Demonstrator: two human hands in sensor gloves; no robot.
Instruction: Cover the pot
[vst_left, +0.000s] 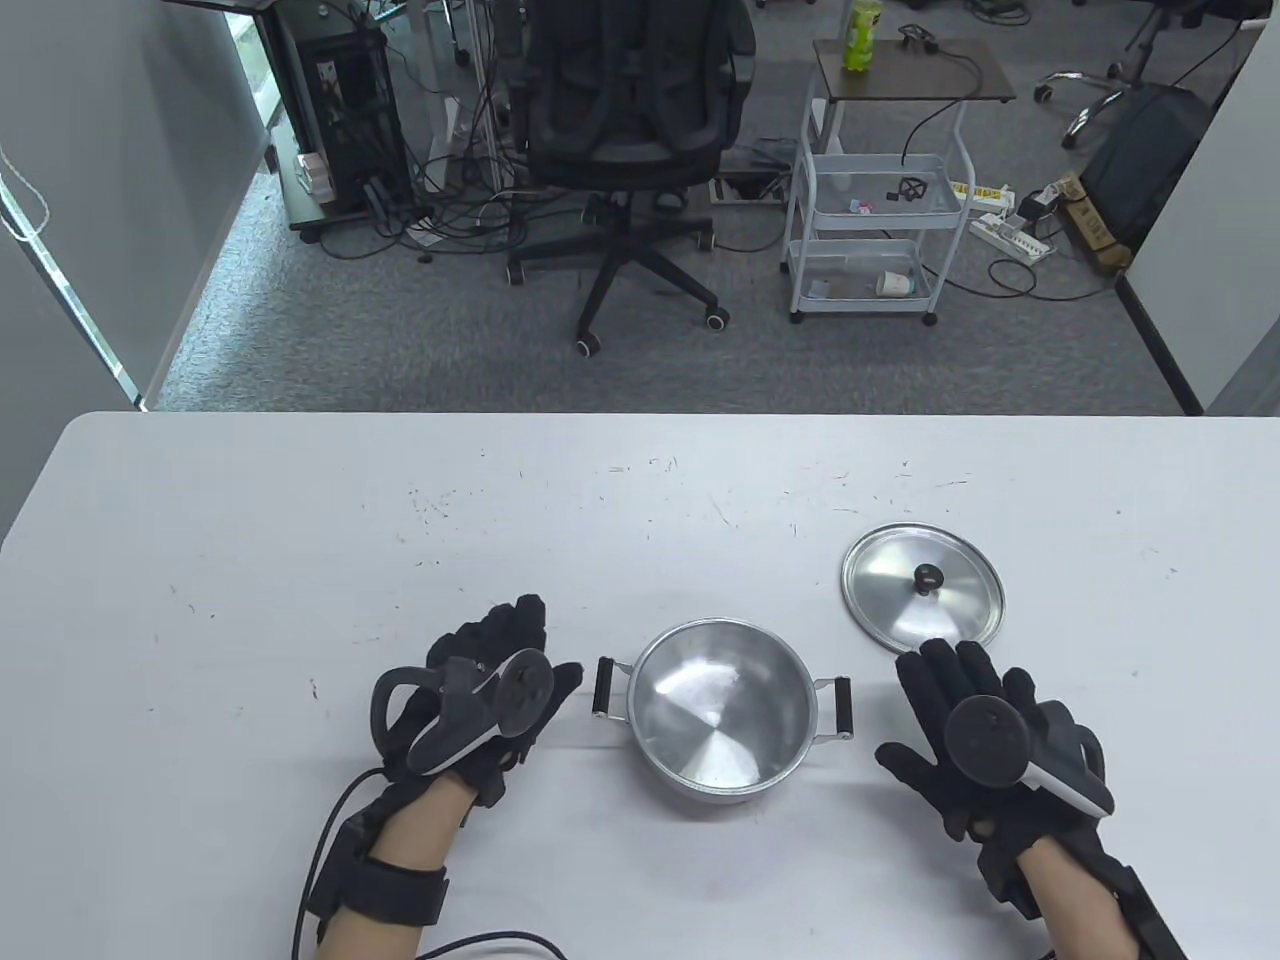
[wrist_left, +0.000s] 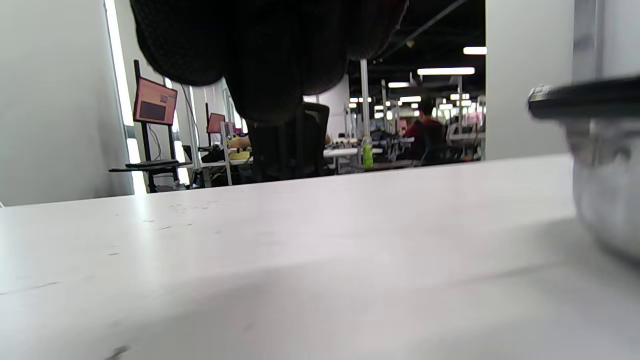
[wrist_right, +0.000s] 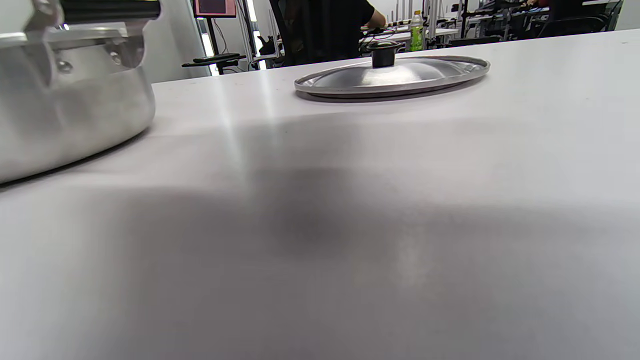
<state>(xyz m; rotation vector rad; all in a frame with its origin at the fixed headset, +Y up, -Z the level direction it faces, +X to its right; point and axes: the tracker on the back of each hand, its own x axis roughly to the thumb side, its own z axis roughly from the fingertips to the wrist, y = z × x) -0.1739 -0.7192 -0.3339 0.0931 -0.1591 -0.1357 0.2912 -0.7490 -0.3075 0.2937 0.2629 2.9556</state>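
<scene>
An open, empty steel pot (vst_left: 720, 712) with two black side handles stands on the white table (vst_left: 300, 560) near its front edge. Its steel lid (vst_left: 922, 590) with a black knob (vst_left: 929, 577) lies flat on the table, behind and to the right of the pot. My left hand (vst_left: 500, 660) rests on the table just left of the pot's left handle, holding nothing. My right hand (vst_left: 960, 700) rests spread and empty just right of the pot, fingertips close to the lid's near rim. The pot's side shows in the left wrist view (wrist_left: 607, 200) and the right wrist view (wrist_right: 65, 110); the lid (wrist_right: 392, 75) shows there too.
Beyond the table's far edge are a black office chair (vst_left: 630, 120), a white cart (vst_left: 870, 220) with a green bottle (vst_left: 862, 35) on top, and cables on the floor. The table bears only small scuff marks.
</scene>
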